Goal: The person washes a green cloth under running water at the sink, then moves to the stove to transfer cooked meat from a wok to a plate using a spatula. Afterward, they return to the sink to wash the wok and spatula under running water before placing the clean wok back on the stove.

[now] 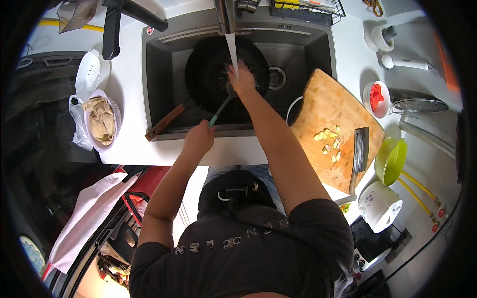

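Observation:
A dark wok (208, 70) with a wooden handle (166, 122) lies in the sink basin under the running faucet (224, 18). My left hand (199, 138) grips the teal handle of a spatula (223, 106) above the sink's front edge. The spatula's head is down in the wok, beside my right hand (242, 78). Water falls onto my right hand and splashes around it; its fingers are at the spatula's head, and whether they hold it is unclear.
Right of the sink, a wooden cutting board (335, 108) overlaps its edge, bearing sliced pieces (325, 134) and a cleaver (360, 149). A white bowl (385, 106) and a green basin (391, 162) stand farther right. A basket with a cloth (117, 115) is at left.

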The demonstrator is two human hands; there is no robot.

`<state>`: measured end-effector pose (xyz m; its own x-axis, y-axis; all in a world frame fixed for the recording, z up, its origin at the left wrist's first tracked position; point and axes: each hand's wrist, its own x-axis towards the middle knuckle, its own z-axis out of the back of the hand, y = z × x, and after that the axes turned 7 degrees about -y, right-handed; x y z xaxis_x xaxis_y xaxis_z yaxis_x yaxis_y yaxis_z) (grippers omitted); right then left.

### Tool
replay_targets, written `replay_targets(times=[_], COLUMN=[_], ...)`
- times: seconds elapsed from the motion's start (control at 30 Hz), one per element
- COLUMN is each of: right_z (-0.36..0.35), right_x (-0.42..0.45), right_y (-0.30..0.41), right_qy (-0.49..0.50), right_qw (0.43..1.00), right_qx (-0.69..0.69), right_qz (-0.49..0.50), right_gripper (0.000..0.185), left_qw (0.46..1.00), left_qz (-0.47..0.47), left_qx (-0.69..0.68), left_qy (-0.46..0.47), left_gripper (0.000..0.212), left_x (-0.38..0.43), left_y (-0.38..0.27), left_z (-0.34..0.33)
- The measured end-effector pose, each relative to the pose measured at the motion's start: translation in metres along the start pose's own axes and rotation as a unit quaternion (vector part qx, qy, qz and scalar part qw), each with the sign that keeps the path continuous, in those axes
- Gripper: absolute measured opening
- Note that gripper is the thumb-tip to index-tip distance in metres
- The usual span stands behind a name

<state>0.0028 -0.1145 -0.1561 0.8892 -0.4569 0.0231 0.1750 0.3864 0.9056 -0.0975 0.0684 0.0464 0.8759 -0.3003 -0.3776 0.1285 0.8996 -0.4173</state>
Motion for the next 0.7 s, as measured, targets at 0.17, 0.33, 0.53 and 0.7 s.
replay_targets(times=[0.17, 0.33, 0.53, 0.7], right_z=[0.033, 0.039, 0.04, 0.023], right_x=[-0.038, -0.089, -0.085, -0.041], right_y=[0.079, 0.092, 0.126, 0.099], right_qy=[0.106, 0.063, 0.094, 0.077], right_qw=[0.981, 0.989, 0.97, 0.996], right_qx=[-0.093, 0.061, 0.003, 0.018], right_qz=[0.134, 0.116, 0.223, 0.038], right_gripper=[0.017, 0.018, 0.012, 0.013], left_qw=[0.999, 0.997, 0.996, 0.997], left_qz=[0.025, -0.017, -0.017, -0.004], left_qx=[0.032, 0.065, 0.077, 0.065], left_qy=[-0.033, -0.045, -0.05, -0.047], left_gripper=[0.024, 0.023, 0.023, 0.024], left_x=[0.014, 0.026, 0.022, 0.008], left_y=[0.013, 0.02, 0.016, 0.013], left_z=[-0.003, -0.006, 0.005, 0.006])
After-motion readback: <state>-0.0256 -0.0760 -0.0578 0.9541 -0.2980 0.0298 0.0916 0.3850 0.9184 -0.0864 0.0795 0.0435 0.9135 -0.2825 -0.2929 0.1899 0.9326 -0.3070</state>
